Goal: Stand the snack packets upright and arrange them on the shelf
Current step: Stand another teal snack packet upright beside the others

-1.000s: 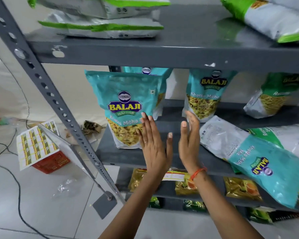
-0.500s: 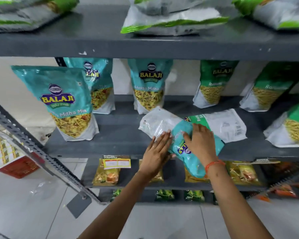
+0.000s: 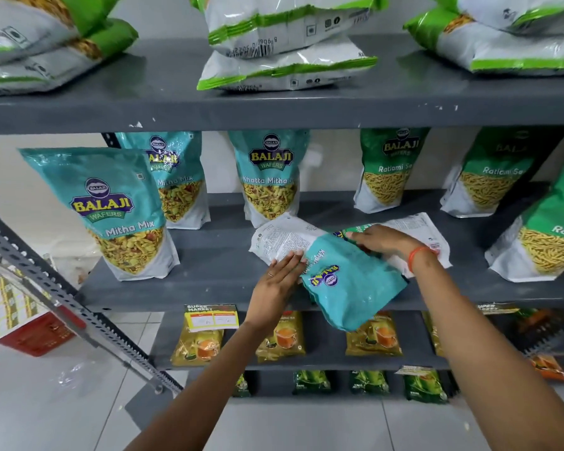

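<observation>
A teal snack packet (image 3: 349, 284) lies flat on the middle grey shelf (image 3: 209, 275), its top hanging over the front edge. My left hand (image 3: 279, 288) presses flat against its left side. My right hand (image 3: 381, 239) grips its far edge, over a green packet (image 3: 414, 226) lying flat underneath. Three teal packets stand upright to the left, the nearest (image 3: 121, 216) at the front. Green packets (image 3: 388, 170) stand upright to the right.
Green-and-white packets (image 3: 287, 43) lie stacked flat on the top shelf. Yellow tea packets (image 3: 280, 336) line the lower shelf, dark green ones (image 3: 368, 382) below. A slanted perforated metal rail (image 3: 62, 301) crosses at left, with a red crate (image 3: 43, 333) on the tiled floor.
Both hands went from hovering open at the shelf's left to the lying teal packet and took hold of it. The view shifted right.
</observation>
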A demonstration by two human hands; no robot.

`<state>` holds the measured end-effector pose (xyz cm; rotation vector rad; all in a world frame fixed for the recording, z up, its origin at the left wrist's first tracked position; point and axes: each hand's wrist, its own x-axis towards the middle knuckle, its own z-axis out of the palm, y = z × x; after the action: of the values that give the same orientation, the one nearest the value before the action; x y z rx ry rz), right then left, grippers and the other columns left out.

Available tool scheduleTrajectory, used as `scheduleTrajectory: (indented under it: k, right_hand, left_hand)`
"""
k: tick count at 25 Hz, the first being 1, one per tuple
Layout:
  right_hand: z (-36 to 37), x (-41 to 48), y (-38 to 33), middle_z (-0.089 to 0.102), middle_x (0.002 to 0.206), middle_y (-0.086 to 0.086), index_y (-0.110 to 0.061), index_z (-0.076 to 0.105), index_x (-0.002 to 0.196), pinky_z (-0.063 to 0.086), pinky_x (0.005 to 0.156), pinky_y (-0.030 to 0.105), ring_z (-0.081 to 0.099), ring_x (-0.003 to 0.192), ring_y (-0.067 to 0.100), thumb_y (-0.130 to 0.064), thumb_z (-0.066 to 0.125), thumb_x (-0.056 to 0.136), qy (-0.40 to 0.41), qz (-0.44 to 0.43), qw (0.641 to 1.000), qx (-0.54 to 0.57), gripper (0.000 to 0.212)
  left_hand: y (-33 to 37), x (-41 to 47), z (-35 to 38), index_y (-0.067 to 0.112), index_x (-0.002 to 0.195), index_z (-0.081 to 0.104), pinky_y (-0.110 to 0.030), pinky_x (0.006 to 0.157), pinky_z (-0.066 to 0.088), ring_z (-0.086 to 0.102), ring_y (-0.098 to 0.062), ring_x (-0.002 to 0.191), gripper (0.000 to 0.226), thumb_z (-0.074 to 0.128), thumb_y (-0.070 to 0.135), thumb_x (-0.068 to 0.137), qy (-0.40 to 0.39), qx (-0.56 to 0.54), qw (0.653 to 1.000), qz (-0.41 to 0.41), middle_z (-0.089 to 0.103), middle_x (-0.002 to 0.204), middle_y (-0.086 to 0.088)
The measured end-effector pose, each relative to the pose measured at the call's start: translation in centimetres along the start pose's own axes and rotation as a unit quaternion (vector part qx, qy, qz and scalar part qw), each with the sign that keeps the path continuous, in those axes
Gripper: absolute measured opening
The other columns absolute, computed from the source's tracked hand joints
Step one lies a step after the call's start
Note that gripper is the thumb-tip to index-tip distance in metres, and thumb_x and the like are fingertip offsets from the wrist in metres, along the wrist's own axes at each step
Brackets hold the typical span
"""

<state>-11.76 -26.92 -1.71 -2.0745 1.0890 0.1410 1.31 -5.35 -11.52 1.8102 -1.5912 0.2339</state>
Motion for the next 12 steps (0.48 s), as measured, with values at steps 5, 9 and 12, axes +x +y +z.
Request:
scheduleTrajectory:
  k: [5, 9, 12]
  right_hand:
    - [-2.4, 0.1, 1.5, 0.071, 0.095, 0.007, -0.009, 0.071, 0.096, 0.057, 0.084, 0.034, 0.07, 0.081, 0.017, -0.006, 0.067, 0.08, -0.148, -0.068, 0.893, 0.42, 0.016]
    - [1.8, 1.5, -2.1, 0.051, 0.126, 0.008, -0.011, 0.04, 0.136, 0.048, 0.097, 0.038, 0.057, 0.107, 0.026, 0.026, 0.047, 0.083, -0.109, -0.152, 0.899, 0.395, 0.065]
    - [3.8, 2.7, -5.3, 0.057, 0.113, 0.004, -0.001, 0.035, 0.14, 0.054, 0.086, 0.023, 0.057, 0.102, 0.016, 0.032, 0.045, 0.078, -0.099, -0.2, 0.896, 0.384, 0.071]
  left_hand:
    - [0.3, 3.5, -4.1, 0.008, 0.106, 0.065, -0.016, 0.065, 0.046, 0.057, 0.006, 0.075, 0.024, 0.045, 0.016, 0.096, 0.13, -0.2, 0.949, -0.208, 0.071, 0.087, -0.009]
    - [-0.3, 6.6, -5.8, 0.019, 0.071, 0.052, -0.034, 0.059, 0.033, 0.04, -0.014, 0.063, 0.031, 0.042, 0.028, 0.099, 0.159, -0.33, 0.884, -0.291, 0.046, 0.064, -0.004]
    - [-1.3, 6.8, -6.3, 0.018, 0.076, 0.058, -0.032, 0.066, 0.047, 0.055, -0.013, 0.071, 0.029, 0.042, 0.025, 0.1, 0.18, -0.439, 0.819, -0.322, 0.06, 0.076, -0.004]
